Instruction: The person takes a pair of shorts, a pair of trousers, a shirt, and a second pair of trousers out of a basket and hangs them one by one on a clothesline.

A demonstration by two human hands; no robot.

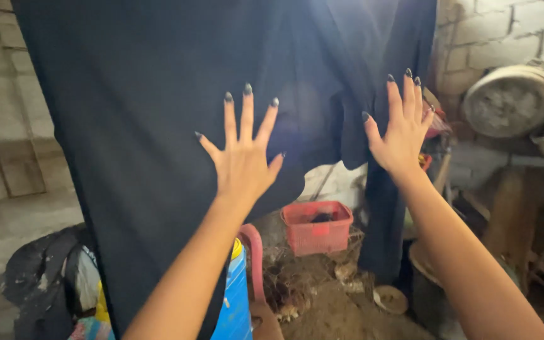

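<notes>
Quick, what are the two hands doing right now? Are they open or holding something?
Left hand: open, fingers spread flat against the hanging dark cloth, holding nothing.
Right hand: open, fingers up, at the cloth's edge; whether it touches cannot be told.

- pretty dim overall, indoor shed kind of light, nothing harsh
- brightest spot is up top, where daylight glows through the hanging dark cloth (140, 126) and leaves a hazy bluish patch
- that cloth swallows most detail, folds barely readable on the left half
- left hand (243, 160) and right hand (403, 135) are evenly lit, slightly soft, a bit of motion smear on the fingertips
- brick wall (511, 31) at right looks washed out and low contrast
- floor clutter near the red basket (317, 226) is muddy, grainy, corners soft
</notes>
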